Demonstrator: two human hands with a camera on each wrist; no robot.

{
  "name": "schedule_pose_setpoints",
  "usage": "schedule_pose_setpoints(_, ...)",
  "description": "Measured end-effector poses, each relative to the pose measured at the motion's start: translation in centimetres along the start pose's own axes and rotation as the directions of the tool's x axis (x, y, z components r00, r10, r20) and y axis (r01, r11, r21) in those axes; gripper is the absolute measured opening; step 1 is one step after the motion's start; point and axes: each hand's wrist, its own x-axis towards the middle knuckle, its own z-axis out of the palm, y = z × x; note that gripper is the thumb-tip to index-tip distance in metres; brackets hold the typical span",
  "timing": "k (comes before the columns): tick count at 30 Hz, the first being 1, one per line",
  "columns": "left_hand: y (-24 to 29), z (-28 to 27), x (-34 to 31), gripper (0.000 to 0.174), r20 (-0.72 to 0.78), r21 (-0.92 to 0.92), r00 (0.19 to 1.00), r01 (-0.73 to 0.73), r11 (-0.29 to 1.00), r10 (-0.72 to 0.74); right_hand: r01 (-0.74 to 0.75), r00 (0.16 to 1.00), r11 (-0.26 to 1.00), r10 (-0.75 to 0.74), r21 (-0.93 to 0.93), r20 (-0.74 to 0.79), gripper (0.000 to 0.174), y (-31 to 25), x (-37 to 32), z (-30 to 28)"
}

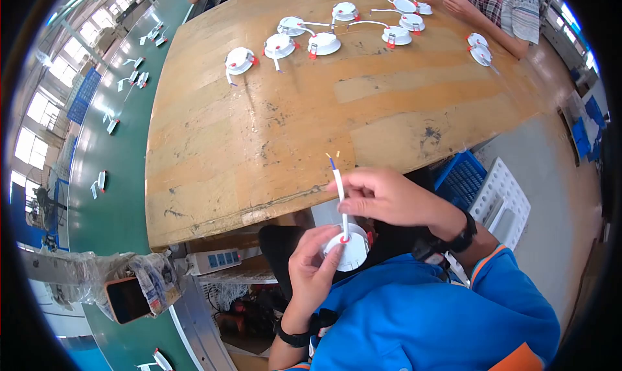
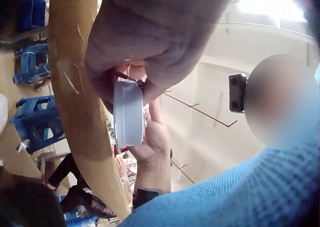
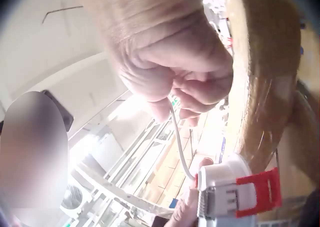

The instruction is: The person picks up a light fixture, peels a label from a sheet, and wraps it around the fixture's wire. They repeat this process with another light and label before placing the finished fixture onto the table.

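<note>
A round white lamp (image 1: 350, 249) with red clips is gripped by the left hand (image 1: 312, 267), thumb on its face, below the table's front edge. Its white cable (image 1: 341, 196) rises from the centre and ends in a blue wire and bare tips. The right hand (image 1: 389, 199) pinches that cable between thumb and fingers. In the left wrist view the lamp's rim (image 2: 129, 113) shows side-on under the left hand (image 2: 150, 42). In the right wrist view the cable runs from the right hand (image 3: 175, 62) down to the lamp (image 3: 225, 187) and its red clip (image 3: 260, 192).
Several similar lamps (image 1: 280, 46) stand on the far part of the wooden table (image 1: 259, 138). More lie on the green belt (image 1: 120, 196) at the left. A person's arm (image 1: 495, 34) is at the far right. A phone (image 1: 127, 300) hangs lower left; a blue crate (image 1: 461, 176) stands right.
</note>
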Motion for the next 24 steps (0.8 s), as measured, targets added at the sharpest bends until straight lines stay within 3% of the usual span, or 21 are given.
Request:
schedule_pose_setpoints(1, 0.1, 0.3, 0.0, 0.023, 0.048, -0.002, 0.999, 0.0, 1.0, 0.0, -0.014, 1.0, 0.956, 0.014, 0.294, 0.0, 0.023, 0.7, 0.5, 0.1)
schedule_pose_setpoints(4, 0.0, 0.2, 0.1, 0.024, 0.115, -0.032, 0.993, 0.026, 0.999, -0.022, -0.277, 0.958, 0.712, 0.154, 0.645, 0.242, 0.019, 0.5, 1.7, -1.8)
schedule_pose_setpoints(8, 0.5, -0.1, 0.1, 0.019, 0.137, -0.048, 0.99, 0.049, 0.998, -0.042, -0.163, 0.981, 0.811, 0.075, 0.562, 0.177, 0.018, 0.2, 1.6, -2.5)
schedule_pose_setpoints(11, 1.2, -0.3, 0.9, 0.019, 0.255, 0.141, 0.967, -0.025, 0.99, -0.012, -0.15, 0.981, 0.855, 0.065, 0.497, 0.183, 0.021, 0.5, 1.3, -2.2)
schedule_pose_setpoints(12, 1.1, 0.1, 1.2, 0.02, 0.24, 0.146, 0.97, -0.078, 0.986, 0.042, -0.159, 0.978, 0.853, 0.069, 0.497, 0.195, 0.02, 0.4, 1.3, -1.8)
schedule_pose_setpoints(15, 1.5, 0.8, 2.3, 0.021, 0.151, 0.184, 0.989, -0.025, 0.983, -0.003, -0.107, 0.986, 0.852, 0.024, 0.512, 0.167, 0.014, 0.5, 1.2, -0.9)
schedule_pose_setpoints(19, 2.1, 2.0, 2.7, 0.022, 0.067, -0.11, 0.986, 0.161, 0.981, -0.155, 0.081, 0.993, 0.854, -0.112, 0.514, 0.029, 0.015, 0.6, 1.0, -0.6)
schedule_pose_setpoints(20, 2.2, 2.0, 2.7, 0.023, 0.069, -0.098, 0.99, 0.128, 0.987, -0.122, 0.142, 0.987, 0.858, -0.157, 0.494, -0.01, 0.015, 0.7, 0.8, -0.3)
schedule_pose_setpoints(24, 1.7, 1.8, 2.4, 0.024, 0.065, -0.155, 0.994, 0.099, 0.983, -0.09, 0.083, 0.996, 0.738, -0.083, 0.67, -0.033, 0.018, 0.9, 0.2, 0.7)
